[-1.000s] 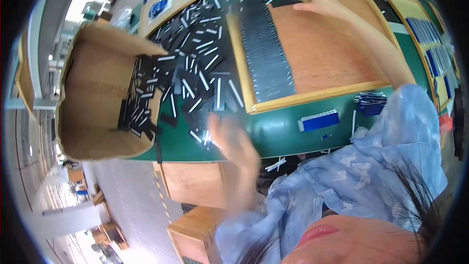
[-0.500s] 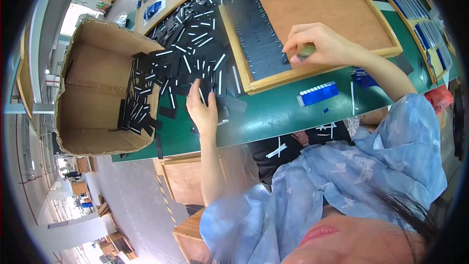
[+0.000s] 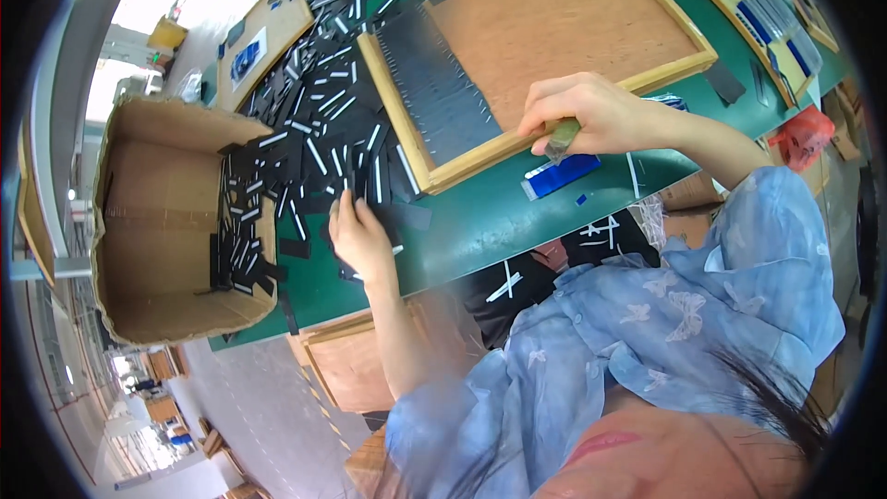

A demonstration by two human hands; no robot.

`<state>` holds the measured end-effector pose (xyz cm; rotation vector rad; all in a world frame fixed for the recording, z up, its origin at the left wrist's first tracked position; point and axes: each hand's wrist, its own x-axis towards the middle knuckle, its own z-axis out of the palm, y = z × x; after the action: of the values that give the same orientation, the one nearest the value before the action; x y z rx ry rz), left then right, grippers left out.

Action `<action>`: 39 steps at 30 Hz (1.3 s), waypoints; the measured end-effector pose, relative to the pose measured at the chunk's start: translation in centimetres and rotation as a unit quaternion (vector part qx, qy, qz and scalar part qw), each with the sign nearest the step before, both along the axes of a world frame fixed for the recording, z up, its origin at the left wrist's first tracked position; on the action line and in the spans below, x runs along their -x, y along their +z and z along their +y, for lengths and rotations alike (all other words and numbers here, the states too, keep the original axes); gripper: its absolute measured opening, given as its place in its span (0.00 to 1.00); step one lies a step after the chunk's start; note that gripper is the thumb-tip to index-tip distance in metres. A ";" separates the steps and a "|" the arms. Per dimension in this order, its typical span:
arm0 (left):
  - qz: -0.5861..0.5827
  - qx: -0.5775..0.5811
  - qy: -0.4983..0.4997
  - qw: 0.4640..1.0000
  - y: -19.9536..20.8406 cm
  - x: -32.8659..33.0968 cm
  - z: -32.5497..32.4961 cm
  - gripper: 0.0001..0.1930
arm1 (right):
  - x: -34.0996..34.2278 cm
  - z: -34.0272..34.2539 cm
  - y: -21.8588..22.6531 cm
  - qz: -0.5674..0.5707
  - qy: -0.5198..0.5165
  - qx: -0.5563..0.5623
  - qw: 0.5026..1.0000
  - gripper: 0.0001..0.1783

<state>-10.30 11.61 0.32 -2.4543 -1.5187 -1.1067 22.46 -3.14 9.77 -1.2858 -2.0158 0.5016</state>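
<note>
Pulled right hand (image 3: 601, 115) to rim of wooden tray (image 3: 485, 156), pinching green tool (image 3: 562, 137); cannot tell grip of left hand (image 3: 362, 236); could scatter black strips (image 3: 360, 134) by brushing.

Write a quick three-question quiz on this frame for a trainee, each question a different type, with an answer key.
1. Which of the person's hands holds the small greenish object?

2. True or false: the open cardboard box is to the left of the wooden-framed tray in the picture.

3. Where in the tray does the broad dark layer lie, as pictured?
A. Along the left side
B. Along the right side
C. Over the whole base

Key
1. The right hand.
2. True.
3. A.
</note>
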 end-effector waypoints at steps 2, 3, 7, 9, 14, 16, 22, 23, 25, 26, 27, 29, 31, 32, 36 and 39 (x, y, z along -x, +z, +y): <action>-0.047 0.022 0.043 0.998 0.6 0.1 -0.4 0.09 | -0.1 -0.1 -0.3 0.001 -0.002 -0.010 1.000 0.08; -0.077 0.043 0.084 0.993 2.0 -0.5 -1.4 0.09 | -0.2 -0.1 -0.4 0.004 0.009 -0.021 1.000 0.09; -0.202 -0.043 0.047 0.977 4.1 -1.6 -3.5 0.11 | 0.4 0.0 -1.3 0.021 0.030 -0.058 0.998 0.11; -0.288 0.116 -0.026 0.950 5.2 -4.5 -7.2 0.10 | 1.7 0.0 -0.5 0.052 -0.043 -0.118 0.991 0.16; -0.394 0.347 -0.203 0.827 6.7 -8.6 -12.5 0.10 | 2.3 1.0 -0.2 0.104 0.044 -0.054 0.992 0.19; -0.523 0.410 -0.212 0.717 6.7 -9.4 -12.3 0.12 | 1.9 0.5 -0.6 0.036 0.017 0.004 0.999 0.19; -0.488 0.476 -0.229 0.695 6.8 -11.3 -13.2 0.17 | 2.2 0.4 -0.6 -0.087 -0.046 -0.250 0.963 0.24; -0.501 0.485 -0.221 0.681 6.8 -11.7 -13.4 0.18 | 2.4 0.7 -1.0 -0.144 -0.048 -0.313 0.938 0.22; -0.492 0.489 -0.220 0.686 6.4 -11.7 -13.3 0.18 | 2.6 0.6 -1.4 -0.161 -0.049 -0.335 0.927 0.17; -0.482 0.491 -0.224 0.691 6.2 -11.6 -13.2 0.18 | 2.4 -0.1 -1.3 -0.197 -0.020 -0.334 0.922 0.15; -0.487 0.473 -0.244 0.693 5.4 -11.8 -13.1 0.18 | 1.5 -1.7 -0.4 -0.246 -0.007 -0.332 0.911 0.14; -0.537 0.443 -0.194 0.691 5.7 -10.2 -12.3 0.18 | 1.8 -3.4 -1.0 -0.266 0.094 -0.213 0.935 0.13; -0.559 0.442 -0.137 0.688 5.1 -10.0 -12.6 0.17 | 1.6 -4.9 -4.4 -0.140 0.196 -0.166 0.956 0.12; -0.556 0.436 -0.139 0.693 4.8 -10.3 -12.8 0.16 | 1.1 -5.7 -5.6 -0.139 0.192 -0.158 0.959 0.12; -0.558 0.373 -0.100 0.735 3.8 -10.1 -12.9 0.15 | -1.6 -6.7 -5.9 -0.049 0.106 0.011 0.993 0.13; -0.565 0.378 -0.110 0.726 3.3 -9.4 -13.3 0.13 | -3.1 -5.6 -6.3 -0.020 -0.035 -0.011 0.999 0.16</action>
<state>-0.86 -1.65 3.63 -2.4145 -2.3113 -2.8985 25.51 -8.78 3.51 -1.3574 -1.9948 0.4224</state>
